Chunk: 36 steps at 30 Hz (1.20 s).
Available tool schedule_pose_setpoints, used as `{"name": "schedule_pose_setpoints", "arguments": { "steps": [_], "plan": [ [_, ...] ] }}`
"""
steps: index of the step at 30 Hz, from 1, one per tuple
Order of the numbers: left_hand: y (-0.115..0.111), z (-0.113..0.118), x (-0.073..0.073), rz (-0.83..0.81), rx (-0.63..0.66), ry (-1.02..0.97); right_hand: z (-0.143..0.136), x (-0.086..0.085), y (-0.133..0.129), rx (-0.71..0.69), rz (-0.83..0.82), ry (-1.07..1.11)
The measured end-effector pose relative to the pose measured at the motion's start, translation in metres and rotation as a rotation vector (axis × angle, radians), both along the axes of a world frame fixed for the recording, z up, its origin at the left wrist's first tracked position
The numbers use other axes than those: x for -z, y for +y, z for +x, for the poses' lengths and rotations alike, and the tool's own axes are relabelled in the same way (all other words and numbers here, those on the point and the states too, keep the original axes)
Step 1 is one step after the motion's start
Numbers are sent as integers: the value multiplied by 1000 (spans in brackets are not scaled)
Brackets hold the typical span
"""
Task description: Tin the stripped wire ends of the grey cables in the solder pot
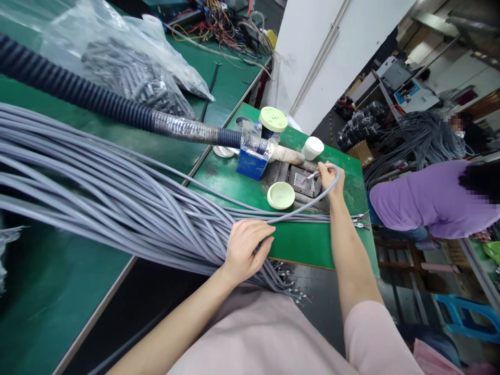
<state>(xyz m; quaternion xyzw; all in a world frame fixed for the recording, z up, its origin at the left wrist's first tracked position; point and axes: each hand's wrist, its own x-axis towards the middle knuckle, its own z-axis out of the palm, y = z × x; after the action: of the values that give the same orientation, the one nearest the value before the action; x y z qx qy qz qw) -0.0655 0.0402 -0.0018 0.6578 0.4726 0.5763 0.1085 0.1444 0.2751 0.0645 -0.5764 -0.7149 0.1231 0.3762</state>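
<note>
A grey cable (318,197) curves up into my right hand (332,179), whose fingers are pinched round it near its stripped end. The thin wires of that end (307,179) lie over a small metal solder pot (303,183). My left hand (248,247) rests on a thick bundle of grey cables (156,208), thumb apart from the fingers; nothing is seen gripped in it. Beside the pot stand an open pale green tub (281,196) and a white tub (313,148). Several cable ends (361,221) lie at the table's right edge.
A ribbed black hose (97,104) runs across to a nozzle (287,154) over a blue box (252,162). Behind it are a lidded jar (273,120) and a plastic bag of grey parts (133,73). A person in purple (425,198) sits at the right.
</note>
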Motion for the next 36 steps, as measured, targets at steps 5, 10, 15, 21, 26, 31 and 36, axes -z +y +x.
{"name": "schedule_pose_setpoints", "arguments": {
  "steps": [5, 10, 15, 21, 26, 31, 36],
  "plan": [
    [1, -1, 0, 3, 3, -7, -2, -17, -15, -12, 32, 47],
    [-1, 0, -10, -59, 61, -109, 2, -50, -90, -178, 147, 149],
    [-4, 24, -38, -375, 454, -421, 13, -47, -185, -511, 225, 67],
    [-3, 57, -45, -750, 717, -869, 39, -7, -246, -589, 220, -145],
    [-12, 61, -46, -630, 606, -559, 54, -3, -262, -380, 22, 3],
    [-19, 66, -46, -556, 632, -466, 35, -6, -268, -427, -282, 23],
    [-22, 64, -40, -665, 631, -553, 23, 2, -272, -383, -313, 73]
  ]
}}
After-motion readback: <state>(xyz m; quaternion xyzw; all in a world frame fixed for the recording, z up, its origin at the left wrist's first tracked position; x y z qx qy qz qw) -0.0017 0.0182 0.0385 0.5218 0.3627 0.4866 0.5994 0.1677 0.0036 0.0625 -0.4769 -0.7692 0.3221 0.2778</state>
